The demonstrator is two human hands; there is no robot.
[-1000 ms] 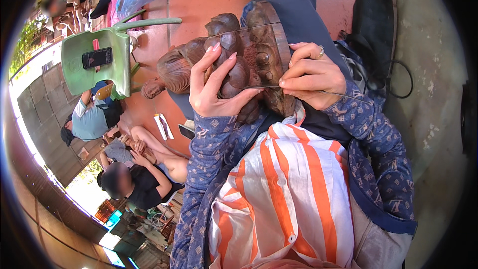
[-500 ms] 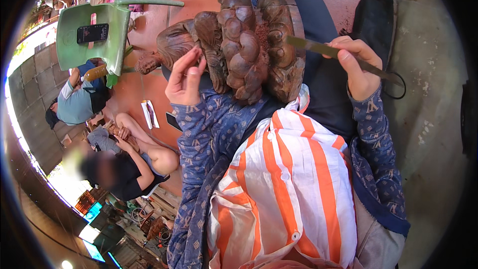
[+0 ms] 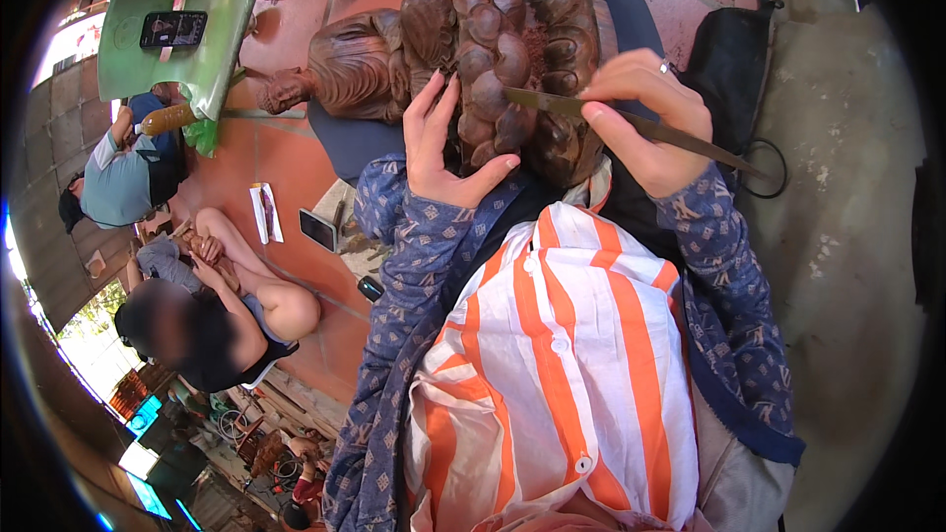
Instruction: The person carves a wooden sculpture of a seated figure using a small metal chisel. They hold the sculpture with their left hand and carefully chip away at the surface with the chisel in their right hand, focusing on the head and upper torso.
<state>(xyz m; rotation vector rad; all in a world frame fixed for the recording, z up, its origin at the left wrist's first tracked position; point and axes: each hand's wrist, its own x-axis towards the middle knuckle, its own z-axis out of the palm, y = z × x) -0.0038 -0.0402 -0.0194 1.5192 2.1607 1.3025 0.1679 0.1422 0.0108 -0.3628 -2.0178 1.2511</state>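
Across my lap lies a dark brown wood carving (image 3: 357, 64), a seated figure with its head to the left. Its base is carved in rounded lobes like petals, with reddish wood dust in a groove. My left hand (image 3: 440, 150) rests on the near side of the base, fingers spread and nothing in them. In my right hand (image 3: 658, 116) is a long, flat, dark metal file (image 3: 545, 100), gripped between thumb and fingers. Its tip reaches left onto the lobes, while its tail end sticks out to the right past my wrist.
A green plastic chair (image 3: 212, 25) with a phone (image 3: 173, 29) on it stands at the far left. Another phone (image 3: 317, 230) lies on the tiled floor. Two people sit at the left, one in black (image 3: 222, 335). A black bag (image 3: 724, 69) lies to the right.
My left hand has moved right, from hovering beside the carving onto its base. The right hand has come left and lower, bringing the file's tip onto the lobes. The view has shifted slightly.
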